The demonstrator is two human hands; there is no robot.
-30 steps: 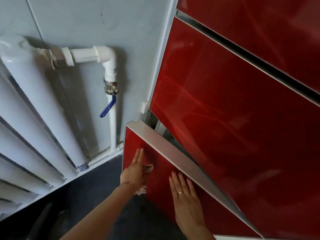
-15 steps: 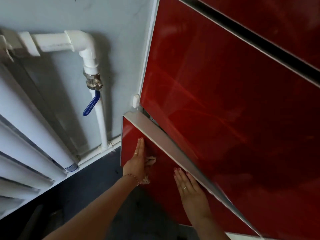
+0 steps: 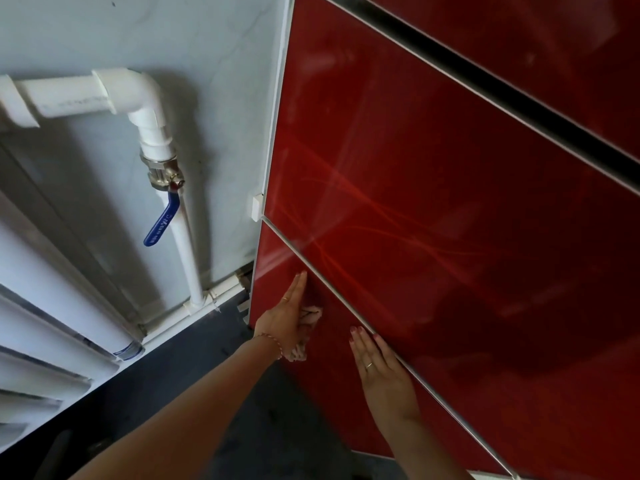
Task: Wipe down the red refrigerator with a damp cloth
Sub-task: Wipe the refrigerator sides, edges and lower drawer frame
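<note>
Red gloss fills most of the view: the refrigerator stands as a stack of lacquered door panels split by thin silver seams, and its bottom drawer front sits flush with the panel above. Both hands are on that lowest panel. The right hand lies flat against it with fingers straight and close together, just under the seam. The left hand also has its fingers stretched out straight, palm turned to the panel, pressing a pinkish cloth against the red surface near the drawer's left edge — the cloth shows only as bunched folds beyond the palm.

By my reading, the step in hand is wiping the bottom drawer front, with the right hand bracing it. The next move calls for sweeping the cloth rightward along the panel under even pressure; the broad upper panels look to be left for later, though I cannot tell whether they are already clean.

Beside the fridge stand a white radiator, a white pipe with a blue valve handle, a pale wall and a dark floor.
</note>
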